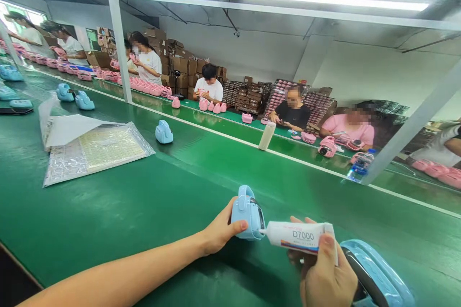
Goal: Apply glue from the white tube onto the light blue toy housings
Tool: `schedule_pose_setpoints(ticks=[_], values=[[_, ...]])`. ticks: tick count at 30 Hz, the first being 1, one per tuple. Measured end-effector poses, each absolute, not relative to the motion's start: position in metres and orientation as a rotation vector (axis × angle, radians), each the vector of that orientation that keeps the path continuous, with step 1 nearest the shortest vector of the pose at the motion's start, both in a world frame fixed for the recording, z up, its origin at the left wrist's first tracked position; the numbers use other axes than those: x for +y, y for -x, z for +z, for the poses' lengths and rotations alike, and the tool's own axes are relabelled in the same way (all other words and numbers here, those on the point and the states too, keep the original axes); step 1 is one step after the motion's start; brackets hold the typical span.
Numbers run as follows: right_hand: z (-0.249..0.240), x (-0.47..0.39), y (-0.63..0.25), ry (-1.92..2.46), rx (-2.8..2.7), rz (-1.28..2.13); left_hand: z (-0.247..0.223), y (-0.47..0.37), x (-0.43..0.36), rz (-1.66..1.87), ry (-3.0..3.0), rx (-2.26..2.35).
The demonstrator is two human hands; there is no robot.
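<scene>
Closest to me, the right hand [326, 273] grips a white glue tube [300, 236], its nozzle touching a small blue case [247, 213]. That case stands on the green surface [144, 201], clasped by the left hand [219, 232]. Beside the right wrist lies another blue shell [378, 278]. Farther off sit a plastic sheet [97, 151] and workers with pink cases [216, 107].
</scene>
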State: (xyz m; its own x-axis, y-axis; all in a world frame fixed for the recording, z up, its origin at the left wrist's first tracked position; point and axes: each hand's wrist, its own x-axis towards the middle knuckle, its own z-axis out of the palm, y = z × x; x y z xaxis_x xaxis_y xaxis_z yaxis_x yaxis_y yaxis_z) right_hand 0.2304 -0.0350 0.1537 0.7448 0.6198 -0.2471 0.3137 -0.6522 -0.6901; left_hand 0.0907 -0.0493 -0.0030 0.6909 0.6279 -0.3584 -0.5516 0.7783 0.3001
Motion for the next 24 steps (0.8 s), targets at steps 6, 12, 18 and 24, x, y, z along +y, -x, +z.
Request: schedule_pose_setpoints(ticks=[6, 12, 18, 24], values=[[0.164, -0.026, -0.220, 2.273, -0.647, 0.634, -0.003, -0.093, -0.051, 0.645, -0.156, 0.493], [0.165, -0.027, -0.222, 2.273, -0.663, 0.646, -0.002, -0.095, -0.051, 0.638, -0.149, 0.505], [0.164, -0.026, -0.219, 2.291, -0.698, 0.623, -0.001, -0.094, -0.051, 0.634, -0.153, 0.499], [0.161, -0.029, -0.223, 2.292, -0.647, 0.623, 0.002, -0.093, -0.048, 0.622, -0.145, 0.514]])
